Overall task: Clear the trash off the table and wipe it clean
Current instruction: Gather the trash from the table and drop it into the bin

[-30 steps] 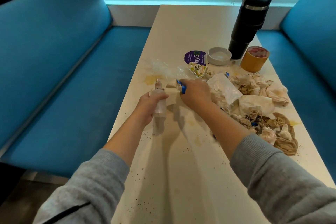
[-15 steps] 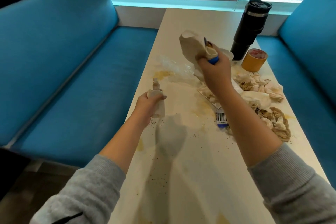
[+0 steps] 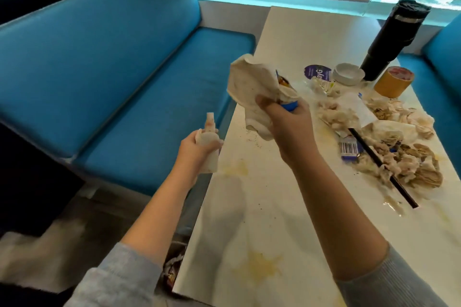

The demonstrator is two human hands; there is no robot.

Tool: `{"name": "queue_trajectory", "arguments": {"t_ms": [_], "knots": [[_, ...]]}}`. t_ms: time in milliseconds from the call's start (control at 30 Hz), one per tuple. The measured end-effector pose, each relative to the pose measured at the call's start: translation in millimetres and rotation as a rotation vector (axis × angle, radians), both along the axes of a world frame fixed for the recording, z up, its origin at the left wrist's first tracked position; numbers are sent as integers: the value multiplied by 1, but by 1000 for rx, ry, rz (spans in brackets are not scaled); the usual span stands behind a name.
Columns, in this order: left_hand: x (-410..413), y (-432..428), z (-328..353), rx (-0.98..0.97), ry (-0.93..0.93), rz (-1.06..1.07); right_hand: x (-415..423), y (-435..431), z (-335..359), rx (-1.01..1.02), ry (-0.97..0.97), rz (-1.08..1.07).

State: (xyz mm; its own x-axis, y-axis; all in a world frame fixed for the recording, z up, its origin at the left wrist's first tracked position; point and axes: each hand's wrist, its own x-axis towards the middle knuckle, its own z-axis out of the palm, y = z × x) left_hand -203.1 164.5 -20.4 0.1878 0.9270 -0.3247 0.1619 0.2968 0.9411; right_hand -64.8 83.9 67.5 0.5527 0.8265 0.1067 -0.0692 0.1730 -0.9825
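Observation:
My right hand [image 3: 287, 123] grips a stained cream cloth [image 3: 249, 87] bunched together with a blue-edged wrapper, held up above the white table [image 3: 274, 207]. My left hand [image 3: 197, 149] holds a small clear spray bottle [image 3: 209, 142] upright, just past the table's left edge. A heap of crumpled brown and white tissues [image 3: 399, 152] lies on the right side of the table, with a black straw [image 3: 381, 164] and a blue barcode wrapper [image 3: 350, 148] in it. Yellow stains [image 3: 259, 266] and dark crumbs mark the tabletop.
A black tumbler [image 3: 389, 40], a roll of brown tape [image 3: 393, 81], a small white dish [image 3: 348, 73] and a purple lid [image 3: 316, 72] stand at the far right. Blue benches [image 3: 112, 70] flank the table. A bag with wrappers [image 3: 174, 264] sits below the table's left edge.
My right hand has lifted the cloth and wrapper off the table and carried them left. My left hand with the spray bottle has moved out past the table's left edge.

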Motion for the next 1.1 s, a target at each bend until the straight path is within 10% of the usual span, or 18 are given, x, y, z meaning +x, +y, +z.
{"name": "queue_trajectory", "arguments": {"t_ms": [567, 1100], "knots": [[-256, -75, -150, -39, 229, 121, -296, -77, -191, -357, 133, 276], [-254, -105, -447, -298, 374, 233, -292, -48, -527, -860, -110, 133]]}}
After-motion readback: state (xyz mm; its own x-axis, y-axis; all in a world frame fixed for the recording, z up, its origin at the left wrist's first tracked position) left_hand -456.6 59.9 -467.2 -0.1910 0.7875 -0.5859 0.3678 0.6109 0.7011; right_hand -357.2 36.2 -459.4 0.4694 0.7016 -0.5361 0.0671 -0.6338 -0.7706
